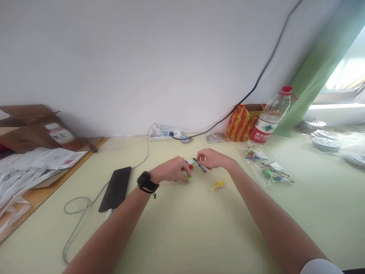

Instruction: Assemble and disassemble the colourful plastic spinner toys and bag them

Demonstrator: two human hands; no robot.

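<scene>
My left hand (pixel 173 169), with a black band on its wrist, has its fingers closed low over the table around a small green plastic piece (pixel 188 178). To its right, my right hand (pixel 212 159) is pinched together; what sits in the fingertips is too small to make out. A thin blue arrow-like stick (pixel 202 167) lies right beside those fingertips. Between the hands are a red disc (pixel 191 166) and a white disc (pixel 190 162). A yellow plastic piece (pixel 219 184), a disc with a narrow stem, lies on the table below my right hand.
A black phone (pixel 116 188) on a cable lies left. A power strip (pixel 165 132) sits against the wall. Toward the right are plastic bags of coloured parts (pixel 273 173), a large water bottle (pixel 268 118), a striped bag (pixel 242 123) and stacked white discs (pixel 325 140).
</scene>
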